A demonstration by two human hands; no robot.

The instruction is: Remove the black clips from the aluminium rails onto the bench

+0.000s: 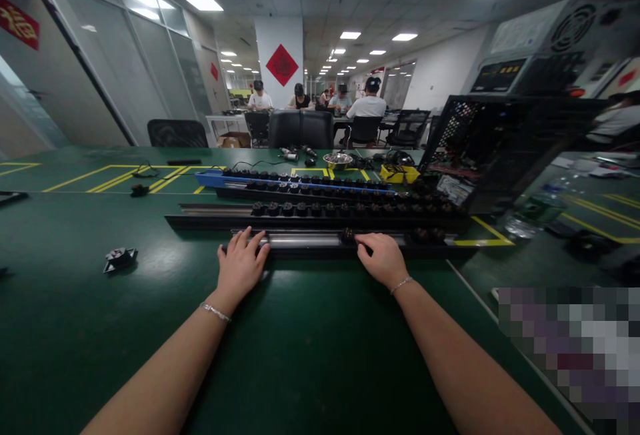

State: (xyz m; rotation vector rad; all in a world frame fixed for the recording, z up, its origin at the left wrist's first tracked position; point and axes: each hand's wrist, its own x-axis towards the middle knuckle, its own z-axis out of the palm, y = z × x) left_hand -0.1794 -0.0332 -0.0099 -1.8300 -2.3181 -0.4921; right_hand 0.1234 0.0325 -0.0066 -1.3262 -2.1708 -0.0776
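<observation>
The nearest long black rail [300,241] lies across the green table in front of me, with a shiny metal channel along its length. My left hand [241,263] rests on its left part, fingers spread and holding nothing. At the middle of the channel sits a small black round piece [349,235], and the closed fingers of my right hand [384,258] are on it. Two more such black pieces [427,235] sit in the channel farther right. Just behind, a second black rail [215,220] carries a row of several similar round pieces.
Farther back lie more rails, one blue [207,178]. A yellow tray [400,173] and a metal bowl [337,160] stand behind them. An opened computer case [520,148] rises at right beside a plastic bottle [543,205]. A loose black piece [120,259] lies left. Several people sit beyond.
</observation>
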